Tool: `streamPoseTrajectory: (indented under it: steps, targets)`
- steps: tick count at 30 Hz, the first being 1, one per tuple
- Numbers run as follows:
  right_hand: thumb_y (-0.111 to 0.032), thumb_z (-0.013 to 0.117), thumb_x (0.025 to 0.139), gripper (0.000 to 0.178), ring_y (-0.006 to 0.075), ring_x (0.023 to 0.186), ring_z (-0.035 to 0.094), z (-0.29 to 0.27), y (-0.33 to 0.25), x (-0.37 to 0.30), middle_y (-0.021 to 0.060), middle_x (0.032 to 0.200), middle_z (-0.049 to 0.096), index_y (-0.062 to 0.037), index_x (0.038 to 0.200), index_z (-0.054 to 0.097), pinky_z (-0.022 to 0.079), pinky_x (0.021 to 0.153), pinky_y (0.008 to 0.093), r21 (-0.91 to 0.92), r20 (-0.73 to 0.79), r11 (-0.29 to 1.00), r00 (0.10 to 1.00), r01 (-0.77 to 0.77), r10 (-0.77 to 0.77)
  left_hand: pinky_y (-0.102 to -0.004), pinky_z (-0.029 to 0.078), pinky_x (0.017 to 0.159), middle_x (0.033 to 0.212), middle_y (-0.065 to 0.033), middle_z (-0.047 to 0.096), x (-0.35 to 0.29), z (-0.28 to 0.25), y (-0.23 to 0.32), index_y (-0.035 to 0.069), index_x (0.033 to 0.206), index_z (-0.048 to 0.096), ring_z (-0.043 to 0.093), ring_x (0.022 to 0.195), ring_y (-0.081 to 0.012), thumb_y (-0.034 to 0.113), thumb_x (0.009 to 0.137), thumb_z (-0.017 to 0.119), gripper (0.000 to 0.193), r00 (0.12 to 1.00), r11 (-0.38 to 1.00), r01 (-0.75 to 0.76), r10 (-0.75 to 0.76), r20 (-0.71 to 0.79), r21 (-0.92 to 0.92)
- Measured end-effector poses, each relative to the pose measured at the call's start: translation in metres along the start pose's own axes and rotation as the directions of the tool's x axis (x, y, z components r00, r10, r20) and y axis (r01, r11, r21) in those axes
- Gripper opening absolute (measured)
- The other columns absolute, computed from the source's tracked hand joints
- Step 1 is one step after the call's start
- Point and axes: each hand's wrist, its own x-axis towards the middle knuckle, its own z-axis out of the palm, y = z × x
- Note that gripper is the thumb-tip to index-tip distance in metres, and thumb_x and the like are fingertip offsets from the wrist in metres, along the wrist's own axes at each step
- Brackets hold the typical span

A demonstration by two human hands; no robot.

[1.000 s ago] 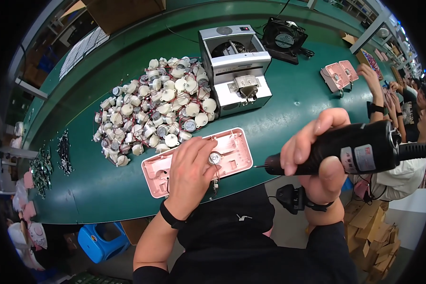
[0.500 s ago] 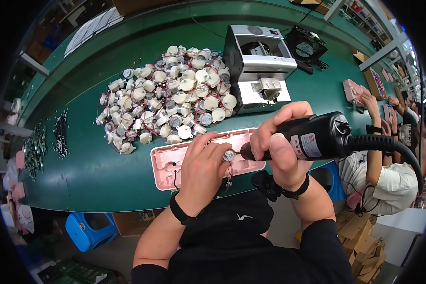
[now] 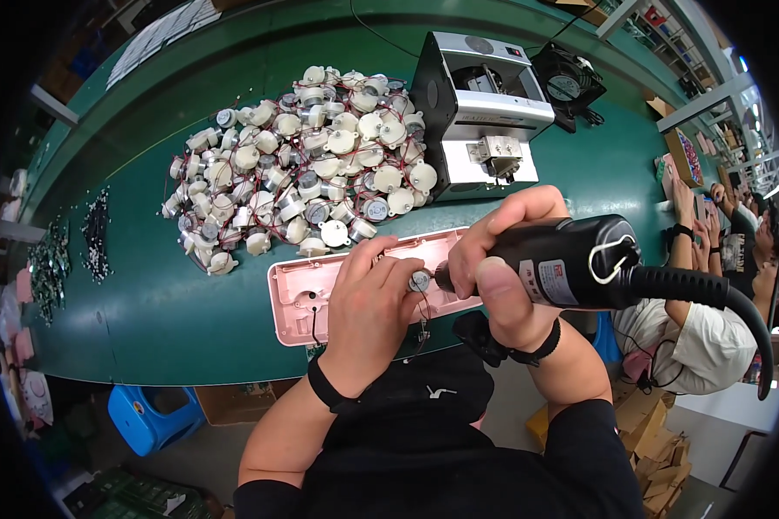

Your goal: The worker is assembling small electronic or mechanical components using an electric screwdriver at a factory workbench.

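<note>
A long pink plastic housing point(image 3: 292, 278) lies open side up near the bench's front edge. My left hand point(image 3: 362, 303) rests across its middle, fingers closed on a small round silver motor point(image 3: 420, 281) with thin wires. My right hand point(image 3: 512, 298) grips a black electric screwdriver point(image 3: 584, 264) held nearly level, its nose pointing left at the motor. The tip is hidden by the fingers and motor, so I cannot tell whether it touches a screw. A thin black cable point(image 3: 314, 327) runs from a hole in the housing over its near edge.
Behind the housing is a large heap of white-capped motors point(image 3: 320, 164) with red wires. A silver-and-black machine point(image 3: 485, 112) and a black fan point(image 3: 567, 85) stand at the back right. Small dark parts point(image 3: 97, 233) lie far left. Co-workers point(image 3: 692, 337) are at the right beside the bench.
The view has shifted slightly. The screwdriver, in my right hand, sits a little lower and tilts slightly more. My left hand keeps its place on the motor.
</note>
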Motion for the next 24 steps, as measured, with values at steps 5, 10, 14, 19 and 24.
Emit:
streamPoseTrajectory:
  steps: [5,10,14,19,24]
  targets:
    - [-0.022,0.068,0.086,0.041,0.0139,0.054,0.049,-0.0021,-0.0014,-0.0002,0.0063,0.068,0.051,-0.0071,0.104,0.034,0.047,0.054,0.0295,0.018,0.035,1.0,0.999,-0.006,0.006,-0.0427,0.046,0.094,0.097,-0.0099,0.061,-0.0001,0.0011,-0.0011,0.007,0.098,0.063,0.055,0.112,-0.0304,0.003,0.065,0.076,0.036,1.0,1.0,-0.019,0.019,-0.012,0.024]
    - [-0.021,0.066,0.086,0.04,0.0139,0.054,0.049,-0.0048,0.0029,0.0001,0.0067,0.068,0.051,-0.0066,0.105,0.034,0.047,0.055,0.0296,-0.044,0.078,0.999,0.997,0.031,-0.028,-0.0424,0.047,0.093,0.097,-0.01,0.061,-0.0014,0.0013,-0.0015,0.006,0.098,0.063,0.055,0.111,-0.0303,0.003,0.064,0.076,0.036,0.999,0.999,-0.032,0.032,-0.024,0.018]
    - [-0.019,0.066,0.086,0.04,0.014,0.055,0.049,-0.006,0.0034,-0.0003,0.0069,0.068,0.051,-0.0062,0.105,0.034,0.048,0.055,0.0298,-0.11,0.102,0.991,0.993,0.07,-0.059,-0.0419,0.047,0.092,0.097,-0.0101,0.061,-0.0001,0.0016,-0.0006,0.006,0.097,0.063,0.055,0.111,-0.0301,0.003,0.064,0.076,0.036,0.998,0.999,-0.044,0.044,-0.044,0.005]
    - [-0.018,0.066,0.086,0.039,0.0142,0.055,0.049,-0.0067,0.0049,-0.0004,0.0073,0.068,0.051,-0.0062,0.105,0.034,0.048,0.056,0.0299,-0.2,0.119,0.975,0.99,0.095,-0.072,-0.0413,0.047,0.09,0.097,-0.0101,0.061,-0.0003,0.0025,-0.0012,0.006,0.096,0.063,0.055,0.11,-0.0299,0.003,0.063,0.076,0.035,0.997,0.999,-0.047,0.047,-0.059,-0.002]
    - [-0.017,0.066,0.085,0.039,0.0141,0.054,0.049,-0.0094,0.007,-0.0003,0.0073,0.069,0.051,-0.0063,0.104,0.034,0.048,0.056,0.0297,-0.188,0.11,0.978,0.991,0.094,-0.074,-0.0413,0.047,0.09,0.096,-0.0101,0.061,0.0005,0.0014,0.0001,0.005,0.096,0.063,0.055,0.11,-0.0299,0.003,0.063,0.076,0.035,0.998,0.999,-0.036,0.037,-0.049,0.01]
